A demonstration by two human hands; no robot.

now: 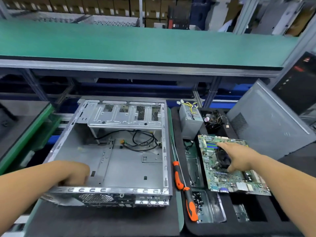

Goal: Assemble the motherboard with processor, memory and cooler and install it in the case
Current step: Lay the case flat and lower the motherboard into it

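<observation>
The open computer case (109,151) lies at centre-left of the frame, its bay empty but for loose black cables (143,139). The left hand (75,173) is curled over the case's near rim; whether its fingers are clamped on the metal cannot be told. At right, the motherboard (230,170) rests tilted on a black foam tray (212,228), and the right hand (239,158) is spread over its socket area, fingers apart, nothing gripped. A careless lift could flex the board or bend socket pins. The cables might be trapped beneath it. The orange screwdriver (186,190) beside the case could be knocked.
</observation>
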